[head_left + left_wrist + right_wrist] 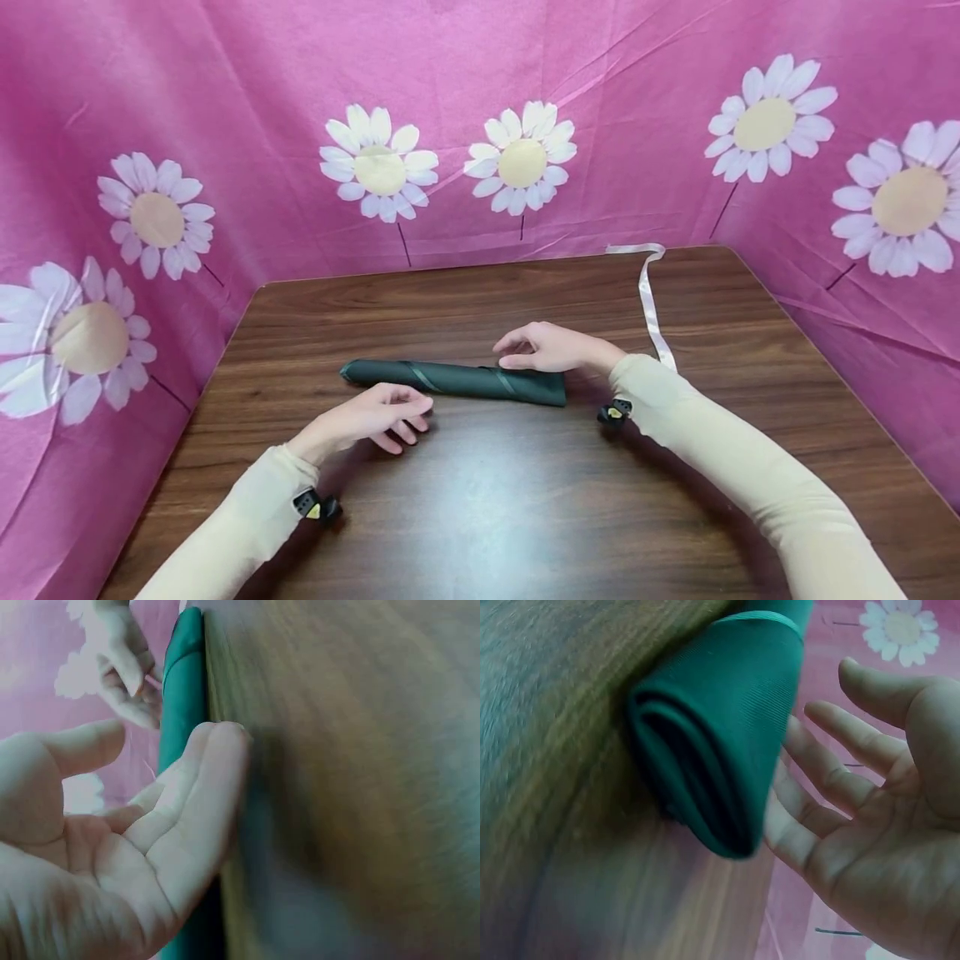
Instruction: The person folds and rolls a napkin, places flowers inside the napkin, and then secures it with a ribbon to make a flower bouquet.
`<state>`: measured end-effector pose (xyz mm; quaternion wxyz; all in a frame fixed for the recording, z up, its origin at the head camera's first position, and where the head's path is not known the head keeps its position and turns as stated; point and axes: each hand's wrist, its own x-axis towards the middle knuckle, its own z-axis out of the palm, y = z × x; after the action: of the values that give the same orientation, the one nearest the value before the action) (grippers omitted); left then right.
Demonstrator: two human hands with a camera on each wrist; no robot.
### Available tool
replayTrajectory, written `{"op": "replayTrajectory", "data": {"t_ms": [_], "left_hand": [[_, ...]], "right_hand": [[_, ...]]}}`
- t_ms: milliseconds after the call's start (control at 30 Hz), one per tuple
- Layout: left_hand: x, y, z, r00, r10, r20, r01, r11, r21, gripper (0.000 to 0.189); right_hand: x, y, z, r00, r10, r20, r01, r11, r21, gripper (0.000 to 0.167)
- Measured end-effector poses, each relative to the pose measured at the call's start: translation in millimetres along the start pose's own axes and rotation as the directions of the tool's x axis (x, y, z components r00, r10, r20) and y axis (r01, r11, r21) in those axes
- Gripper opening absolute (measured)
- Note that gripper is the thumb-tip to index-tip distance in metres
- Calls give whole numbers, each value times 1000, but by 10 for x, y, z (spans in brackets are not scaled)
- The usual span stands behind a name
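A dark green cloth (465,381), rolled into a long tube with thin lighter stripes, lies crosswise on the table. My left hand (378,414) is at its near side, left of the middle, fingers loosely bent and thumb apart, holding nothing. Over the far edge of the roll's right part is my right hand (547,346), its fingers spread and relaxed. From the right wrist view, the folded layers show at the end of the green cloth (705,735), with the right hand's fingers (829,769) right alongside it. The left wrist view shows the left palm (142,855) before the roll.
A white satin ribbon (649,304) runs from the table's back edge toward the right forearm, which overlaps its near end. The brown wooden table (495,500) is enclosed behind and at both sides by a pink curtain (465,50) with daisies. Each sleeve carries a small black wrist camera (615,412).
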<state>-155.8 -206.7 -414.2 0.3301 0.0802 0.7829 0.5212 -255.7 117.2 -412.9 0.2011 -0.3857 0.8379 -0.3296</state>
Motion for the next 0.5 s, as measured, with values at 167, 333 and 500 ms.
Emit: {"op": "replayTrajectory", "data": {"t_ms": [167,333,500], "left_hand": [[3,-146,-27,997,-70,26,75,963,-258,54],[43,-156,-19,997,-77,14,77,938,-337,55],[110,-170,5,997,-75,-3,69,937,-343,55]], "right_hand": [[69,35,82,999,-11,33,11,1000,-3,39],[76,50,132,999,-30,29,31,999,-37,37],[32,40,170,999,-47,19,48,997,-66,37]]}}
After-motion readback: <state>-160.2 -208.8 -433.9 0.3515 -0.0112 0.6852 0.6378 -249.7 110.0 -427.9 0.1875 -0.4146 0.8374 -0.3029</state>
